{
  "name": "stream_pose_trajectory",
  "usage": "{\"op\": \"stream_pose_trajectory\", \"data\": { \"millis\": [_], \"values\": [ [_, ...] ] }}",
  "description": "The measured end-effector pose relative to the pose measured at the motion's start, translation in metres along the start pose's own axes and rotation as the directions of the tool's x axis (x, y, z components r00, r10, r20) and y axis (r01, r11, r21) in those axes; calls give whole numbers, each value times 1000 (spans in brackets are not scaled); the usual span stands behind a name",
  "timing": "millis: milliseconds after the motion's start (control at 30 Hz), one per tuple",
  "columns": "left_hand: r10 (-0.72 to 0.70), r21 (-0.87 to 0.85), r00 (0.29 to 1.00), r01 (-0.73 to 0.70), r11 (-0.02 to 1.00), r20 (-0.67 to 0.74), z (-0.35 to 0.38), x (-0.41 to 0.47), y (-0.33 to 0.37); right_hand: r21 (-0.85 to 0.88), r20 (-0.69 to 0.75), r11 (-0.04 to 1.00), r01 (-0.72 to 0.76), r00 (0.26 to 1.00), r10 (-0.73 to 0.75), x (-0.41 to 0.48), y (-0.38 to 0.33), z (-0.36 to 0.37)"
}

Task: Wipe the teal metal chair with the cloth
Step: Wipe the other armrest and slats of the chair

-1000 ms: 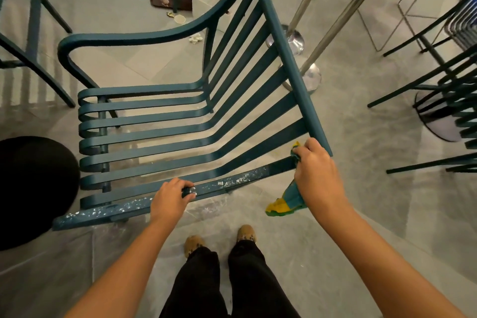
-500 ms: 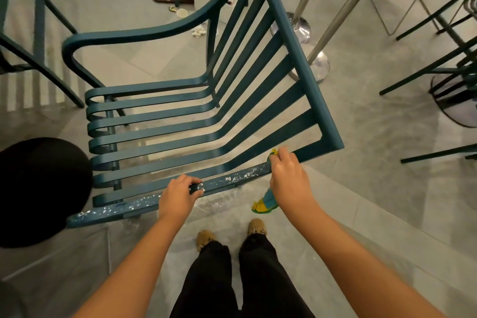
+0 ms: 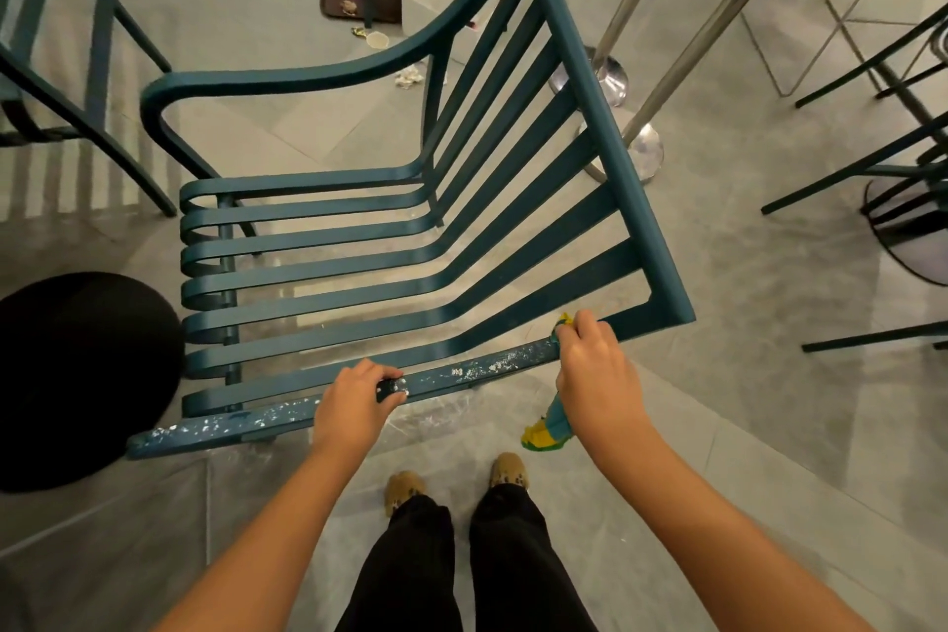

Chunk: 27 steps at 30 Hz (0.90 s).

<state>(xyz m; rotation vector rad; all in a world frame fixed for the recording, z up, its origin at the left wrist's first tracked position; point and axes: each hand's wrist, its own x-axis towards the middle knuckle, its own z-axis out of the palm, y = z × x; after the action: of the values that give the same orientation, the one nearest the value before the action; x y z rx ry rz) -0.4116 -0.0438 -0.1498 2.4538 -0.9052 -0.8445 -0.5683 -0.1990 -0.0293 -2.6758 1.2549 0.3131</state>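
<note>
Grey floor tiles (image 3: 769, 375) cover the room, with one brown tray (image 3: 392, 0) of litter at the top of the frame and two steel poles (image 3: 723, 15) at the upper right. One teal metal chair (image 3: 599, 118) stands in the centre. Both hands are on its near, white-speckled rail (image 3: 492, 367), apart: the left hand (image 3: 354, 400) grips it, and the right hand (image 3: 595, 370) clamps one cloth (image 3: 546, 431) against it.

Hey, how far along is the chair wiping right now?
Early. The corner of the near rail past the right hand looks clean. That hand holds the cloth against the rail while the left hand grips it. White specks cover the rail from the cloth leftward, so most of it remains.
</note>
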Motion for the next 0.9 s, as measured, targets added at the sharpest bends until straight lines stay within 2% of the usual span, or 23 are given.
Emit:
{"op": "stream_pose_trajectory", "data": {
  "millis": [100,367,567,767,900],
  "values": [
    [3,4,1000,-3,1000,-10,1,-1,-1,11,82,1000,13,997,-14,5,-10,8],
    [-8,1,1000,8,1000,-6,2,-2,1,58,182,998,18,983,-28,11,-31,25],
    [-28,-7,1000,28,1000,-1,1,-3,2,167,166,986,-10,986,-18,10,-35,22],
    [-13,-5,1000,13,1000,-17,2,-5,2,133,42,991,-13,999,7,6,-9,10],
    [-2,-10,1000,2,1000,-23,3,-4,1,79,78,997,-4,997,-2,8,-9,10]
  ]
}}
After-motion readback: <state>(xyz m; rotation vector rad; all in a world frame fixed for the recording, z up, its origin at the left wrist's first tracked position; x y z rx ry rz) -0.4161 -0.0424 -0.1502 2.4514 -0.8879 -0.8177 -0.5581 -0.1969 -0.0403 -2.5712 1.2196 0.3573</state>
